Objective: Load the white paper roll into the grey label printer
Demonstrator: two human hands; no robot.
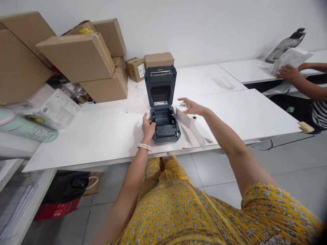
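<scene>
A dark grey label printer [166, 131] stands on the white table with its lid [160, 85] raised and its inner bay exposed. My left hand [148, 128] grips the printer's left side, thumb over the rim near the bay. To the right of the printer, my right hand [191, 106] hovers with fingers apart and curved, holding nothing I can see. Just under its fingers lies a small pale ring-like item [182, 105], too small to name. A white paper roll [194, 118] lies close by, and a loose strip of paper [190, 126] runs toward the table's front edge.
Cardboard boxes [76, 56] are stacked at the left, with smaller boxes [159, 59] against the wall. A mint-green bottle [28, 125] lies at the left edge. On the far right, another person's hand [290, 72] holds a pale plastic packet [292, 59] near a clear bottle [283, 46].
</scene>
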